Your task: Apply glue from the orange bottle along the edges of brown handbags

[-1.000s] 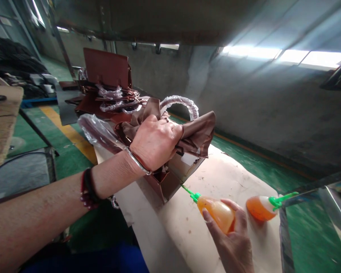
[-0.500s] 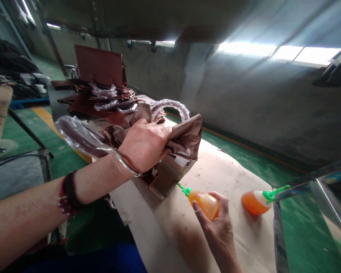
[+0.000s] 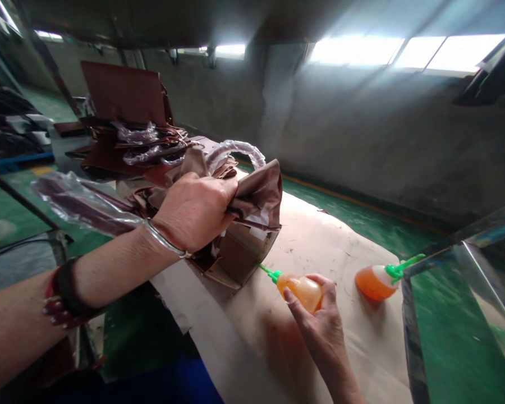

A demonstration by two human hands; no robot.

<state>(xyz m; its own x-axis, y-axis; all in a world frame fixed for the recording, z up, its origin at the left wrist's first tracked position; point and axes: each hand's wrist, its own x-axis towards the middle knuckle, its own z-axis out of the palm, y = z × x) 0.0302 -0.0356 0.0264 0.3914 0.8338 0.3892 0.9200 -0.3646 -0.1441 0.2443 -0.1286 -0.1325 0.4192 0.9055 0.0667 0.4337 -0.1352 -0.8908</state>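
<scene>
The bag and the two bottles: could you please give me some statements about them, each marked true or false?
1. The right hand holds a bottle with orange liquid in it. True.
2. The left hand grips the second bottle. False: it grips brown cloth at the bag.
3. The second bottle is empty. False: it has orange liquid in it.
4. The green nozzle of the held bottle points towards the bag. True.
5. The plastic-wrapped handle is bare. False: clear plastic covers it.

And there on the left wrist, a silver bangle [image 3: 165, 240] — further up, a dark band [image 3: 69, 289] beside dark-red beads [image 3: 59, 314] — the right wrist bare!
</scene>
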